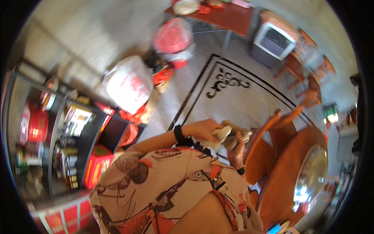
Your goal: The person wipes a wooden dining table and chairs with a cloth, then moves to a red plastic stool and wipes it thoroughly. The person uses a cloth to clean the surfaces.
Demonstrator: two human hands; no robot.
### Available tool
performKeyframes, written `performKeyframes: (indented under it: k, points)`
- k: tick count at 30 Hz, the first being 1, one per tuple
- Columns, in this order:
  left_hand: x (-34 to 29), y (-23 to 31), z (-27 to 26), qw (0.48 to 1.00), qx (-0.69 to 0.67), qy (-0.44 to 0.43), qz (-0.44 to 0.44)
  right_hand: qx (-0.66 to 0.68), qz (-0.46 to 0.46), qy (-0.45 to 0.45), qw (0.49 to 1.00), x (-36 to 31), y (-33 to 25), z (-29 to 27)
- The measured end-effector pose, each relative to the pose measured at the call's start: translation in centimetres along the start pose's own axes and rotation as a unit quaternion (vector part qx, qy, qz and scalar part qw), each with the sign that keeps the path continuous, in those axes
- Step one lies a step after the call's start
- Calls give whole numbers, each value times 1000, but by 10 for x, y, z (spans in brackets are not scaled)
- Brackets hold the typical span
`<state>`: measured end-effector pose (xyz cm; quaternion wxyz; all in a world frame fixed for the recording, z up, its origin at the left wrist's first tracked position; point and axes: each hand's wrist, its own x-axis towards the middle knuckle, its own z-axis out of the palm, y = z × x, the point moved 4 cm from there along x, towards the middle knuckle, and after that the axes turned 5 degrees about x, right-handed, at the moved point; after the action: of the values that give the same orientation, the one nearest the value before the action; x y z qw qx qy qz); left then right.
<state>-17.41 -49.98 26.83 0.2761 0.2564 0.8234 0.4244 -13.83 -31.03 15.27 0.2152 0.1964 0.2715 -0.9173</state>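
Just right of the frame's centre, a pale, crumpled cloth (223, 134) sits bunched between your two hands, held in the air above the patterned floor (233, 97) and beside a wooden chair (269, 128). Your left hand (202, 130), a dark band at the wrist, is curled over the cloth's upper fold; your right hand (236, 153) closes on its lower end from beneath, though motion blur hides exactly how the fingers lie. The cloth looks soft and light, with no stiffness: it will likely sag wherever it is not gripped, so a full-palm hold on a gathered bunch should serve better than a fingertip pinch at an edge. It seems neither fragile nor slippery. To the right of the frame, a round wooden worktop (288, 175) carries a shiny glass turntable (311, 171). At upper left, bulging white and red plastic bags (128, 85) stand on the floor near dark shelves (66, 132) stocked with red boxes. A white cooler unit (274, 41) stands at upper right.
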Motion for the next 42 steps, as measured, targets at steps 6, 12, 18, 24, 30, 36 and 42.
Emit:
performKeyframes:
  k: [6, 12, 18, 24, 30, 36, 42]
  points:
    - [-21, -16, -88, 972, 57, 200, -108, 21, -39, 24, 999, 72, -43, -24]
    - [-76, -76, -111, 907, -24, 357, -223, -74, 82, 104, 988, 146, -42, -51]
    - [-143, -125, -91, 860, 47, 371, -348, -310, 79, 38, 947, 200, -34, 0]
    - [-184, -132, -97, 831, 93, 414, -361, -479, 37, -13, 877, 239, -20, 21]
    - [-232, -148, -86, 797, 88, 447, -396, -598, 82, -61, 795, 270, -20, -16]
    - [-277, -160, -96, 775, 118, 442, -436, -656, 57, -96, 747, 280, -21, -35]
    - [-254, -174, -122, 812, 132, 414, -389, -692, 33, -38, 720, 286, -28, -60]
